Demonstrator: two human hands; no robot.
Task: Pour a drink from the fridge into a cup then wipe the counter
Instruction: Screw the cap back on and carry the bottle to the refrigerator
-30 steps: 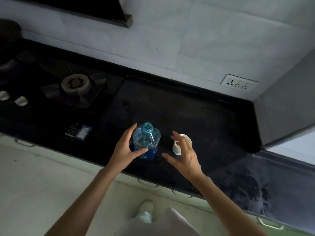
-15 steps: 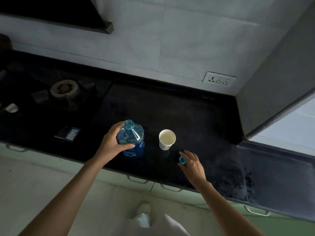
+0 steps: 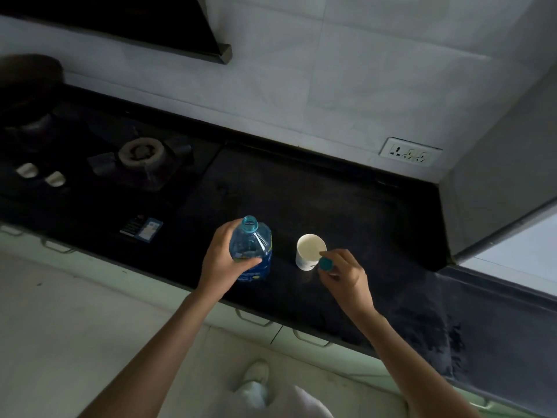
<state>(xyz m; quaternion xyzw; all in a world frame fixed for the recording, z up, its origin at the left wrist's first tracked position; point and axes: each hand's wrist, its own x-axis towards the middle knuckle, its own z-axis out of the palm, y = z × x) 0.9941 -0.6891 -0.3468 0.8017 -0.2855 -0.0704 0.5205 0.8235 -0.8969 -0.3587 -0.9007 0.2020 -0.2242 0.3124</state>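
1. Clear blue-tinted plastic: the bottle (image 3: pixel 252 250), uncapped, is gripped at its shoulder by the left hand (image 3: pixel 224 265), fingers behind, thumb across the front. It stands on the black counter (image 3: pixel 301 191) near the front edge.
2. Handling, judged: thin-walled and yielding, with a partial fill whose level cannot be read, so moderate weight is expected. A hold at the shoulder or upper body is suited; a hard squeeze would push liquid out of the open neck.
3. Teal plastic: the cap (image 3: pixel 325 263), small and light, is pinched at the fingertips of the right hand (image 3: pixel 343 277).
4. White paper: the cup (image 3: pixel 310 251), upright, is placed at 3 o'clock from the bottle, just beside it, with the cap at its 4 o'clock edge. Judged very light and easily tipped; steadying at the lower wall is advised.
5. Surroundings: a gas burner (image 3: pixel 141 150) at 10 o'clock of the bottle, a wall socket (image 3: pixel 410 152) at 2 o'clock.
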